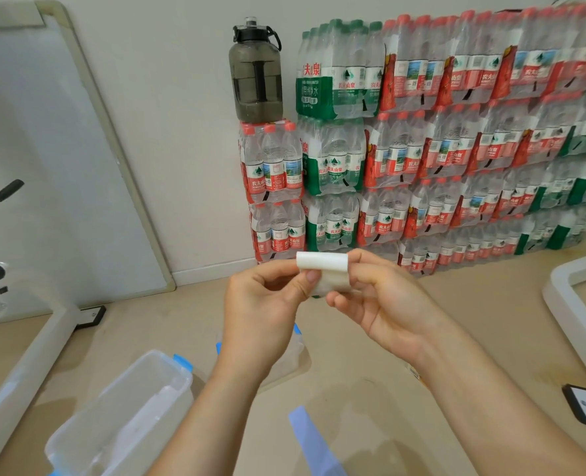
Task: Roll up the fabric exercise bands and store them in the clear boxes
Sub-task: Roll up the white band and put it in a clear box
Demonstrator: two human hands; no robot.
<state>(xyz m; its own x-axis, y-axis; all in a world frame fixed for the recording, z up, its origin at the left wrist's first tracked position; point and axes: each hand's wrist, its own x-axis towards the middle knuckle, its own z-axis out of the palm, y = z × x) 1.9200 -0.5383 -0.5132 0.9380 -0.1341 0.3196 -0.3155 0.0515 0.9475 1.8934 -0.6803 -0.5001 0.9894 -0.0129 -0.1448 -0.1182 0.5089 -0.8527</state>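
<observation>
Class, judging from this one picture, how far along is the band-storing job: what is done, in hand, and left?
Done: the white band looks mostly rolled, with a short tail hanging. In hand: the left hand and right hand pinch its two ends, held up above the floor. Left: finish the roll and put it in a clear box; whether bands are already inside it cannot be told.

Plain room, beige floor (370, 389), pale wall (181, 132).
Shrink-wrapped water packs (456, 149) stacked along the wall, a dark jug (255, 77) on top; whiteboard (44, 149) leaning left.
</observation>
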